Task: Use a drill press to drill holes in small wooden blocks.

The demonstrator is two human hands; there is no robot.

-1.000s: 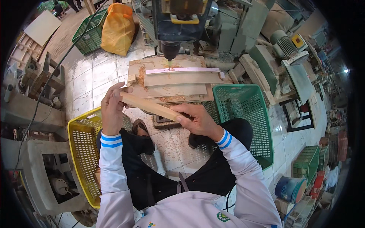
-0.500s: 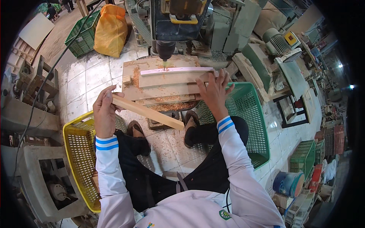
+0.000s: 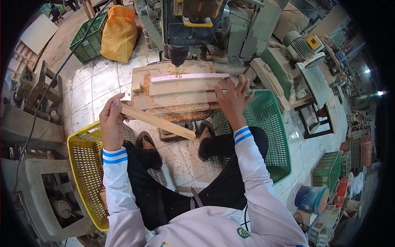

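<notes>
My left hand (image 3: 111, 120) is closed on one end of a wooden strip (image 3: 160, 121), which slants down to the right above the floor. My right hand (image 3: 233, 99) has its fingers spread over the right end of a wooden work board (image 3: 142, 101); whether the fingertips press on anything there is hard to see. Across that board lies a second strip with a pale pinkish top (image 3: 191, 76), backed against a longer flat piece of wood (image 3: 183, 87). Directly above it is a drill chuck (image 3: 178, 54), its bit reaching the strip among orange shavings.
A yellow basket (image 3: 84, 164) stands by my left leg, a green basket (image 3: 279, 136) by my right. The dark drill press head (image 3: 190, 33) rises ahead. Shavings (image 3: 181, 116) lie along the board's near edge. A motor (image 3: 297, 44) and bench machine stand at right.
The view has shifted very slightly. Both hands and the two strips stay practically where they were.
</notes>
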